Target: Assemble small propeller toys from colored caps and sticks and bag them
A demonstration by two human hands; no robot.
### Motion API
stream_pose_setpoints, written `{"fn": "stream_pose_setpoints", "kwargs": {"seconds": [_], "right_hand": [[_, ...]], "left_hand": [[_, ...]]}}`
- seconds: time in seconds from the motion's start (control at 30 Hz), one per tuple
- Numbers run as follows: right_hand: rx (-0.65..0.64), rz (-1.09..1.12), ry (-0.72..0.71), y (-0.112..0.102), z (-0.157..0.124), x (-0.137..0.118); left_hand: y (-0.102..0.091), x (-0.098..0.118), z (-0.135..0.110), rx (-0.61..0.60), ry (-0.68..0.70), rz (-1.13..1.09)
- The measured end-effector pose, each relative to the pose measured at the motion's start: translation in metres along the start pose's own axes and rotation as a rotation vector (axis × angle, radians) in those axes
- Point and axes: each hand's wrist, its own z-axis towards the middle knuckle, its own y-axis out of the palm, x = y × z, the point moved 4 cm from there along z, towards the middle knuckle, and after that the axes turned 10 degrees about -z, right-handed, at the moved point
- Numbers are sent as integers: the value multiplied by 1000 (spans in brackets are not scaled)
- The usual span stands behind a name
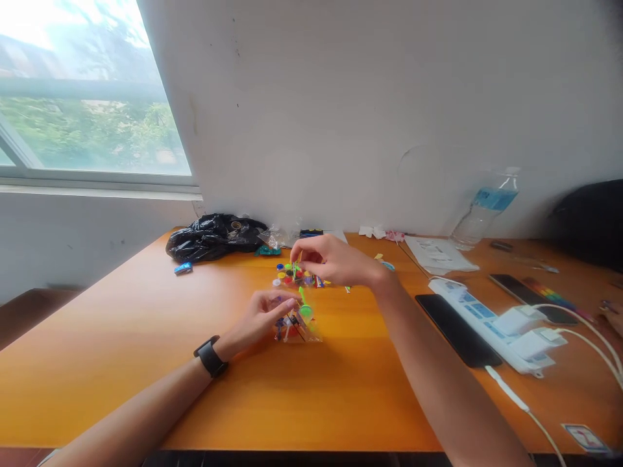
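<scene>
My left hand [260,318], with a black watch on its wrist, rests on the orange table [146,363] and pinches a small clear-and-coloured toy assembly [296,324] with a green round part. My right hand [335,261] hovers just behind it, fingers pinched on a thin green piece over a scatter of small coloured plastic parts [294,277]. Both hands are close together near the table's middle.
A crumpled black plastic bag [214,237] and a small blue piece [183,268] lie at the back left. To the right are a black phone [457,327], a white power strip with chargers [506,327], papers [438,254] and a water bottle [484,207]. Wall and window stand behind.
</scene>
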Motion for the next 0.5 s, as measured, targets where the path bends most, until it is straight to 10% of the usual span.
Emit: {"fn": "stream_pose_setpoints", "kwargs": {"seconds": [0.27, 0.5], "right_hand": [[123, 584, 211, 69, -41, 55], [276, 615, 306, 102, -61, 82]], "left_hand": [[15, 0, -6, -38, -154, -35], [1, 6, 2, 108, 58, 8]]}}
